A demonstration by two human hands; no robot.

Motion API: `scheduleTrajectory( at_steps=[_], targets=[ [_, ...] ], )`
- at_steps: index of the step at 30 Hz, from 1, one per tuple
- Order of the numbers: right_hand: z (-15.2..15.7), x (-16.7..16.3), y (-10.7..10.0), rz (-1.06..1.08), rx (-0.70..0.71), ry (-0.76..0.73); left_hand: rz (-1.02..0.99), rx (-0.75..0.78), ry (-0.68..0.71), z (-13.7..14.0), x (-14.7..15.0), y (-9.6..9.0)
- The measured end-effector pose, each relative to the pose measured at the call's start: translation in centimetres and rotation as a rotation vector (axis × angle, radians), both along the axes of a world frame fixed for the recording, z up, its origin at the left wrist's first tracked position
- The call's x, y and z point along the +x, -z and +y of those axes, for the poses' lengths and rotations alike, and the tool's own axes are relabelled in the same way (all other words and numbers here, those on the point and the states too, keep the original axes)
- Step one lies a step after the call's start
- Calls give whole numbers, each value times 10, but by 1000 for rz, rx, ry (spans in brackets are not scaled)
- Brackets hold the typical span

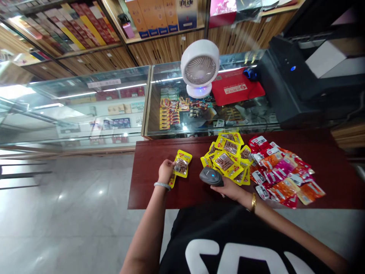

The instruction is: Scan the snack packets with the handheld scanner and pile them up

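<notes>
A yellow packet [182, 164], likely light, slick and pliable, best held by its flat rim, is pinched there by the left hand [165, 171] at the left of the table [148, 171]; the right hand [232, 189] grips a scanner [210, 176].

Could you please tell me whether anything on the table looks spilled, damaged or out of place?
Nothing looks spilled or damaged on the table. The only slight untidiness is that most yellow packets and the red, orange and pink packets lie in loose heaps, overlapping at mixed angles.
</notes>
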State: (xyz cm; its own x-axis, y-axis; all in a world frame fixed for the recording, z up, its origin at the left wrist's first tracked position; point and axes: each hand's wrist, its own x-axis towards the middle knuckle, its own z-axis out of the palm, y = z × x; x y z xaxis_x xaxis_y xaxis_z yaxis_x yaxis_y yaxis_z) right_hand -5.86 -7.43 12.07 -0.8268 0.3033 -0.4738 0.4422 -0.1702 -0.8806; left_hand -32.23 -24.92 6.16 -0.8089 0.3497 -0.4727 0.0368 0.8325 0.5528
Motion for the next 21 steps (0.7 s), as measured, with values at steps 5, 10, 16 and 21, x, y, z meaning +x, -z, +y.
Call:
scheduleTrajectory(
  at_steps=[5, 10, 16, 21],
  targets=[
    [-1, -2, 3, 72, 19, -28, -108, 172, -7, 35, 35, 16],
    [0, 2, 5, -9, -23, -50, -99, 240, 48, 51, 48, 16],
    [-2, 6, 13, 93, -7, -28, -283, 404, -99, 89, 61, -2],
    [-1, 3, 9, 4, 34, -14, -547, 713, 88, 122, 82, -17]
  ],
)
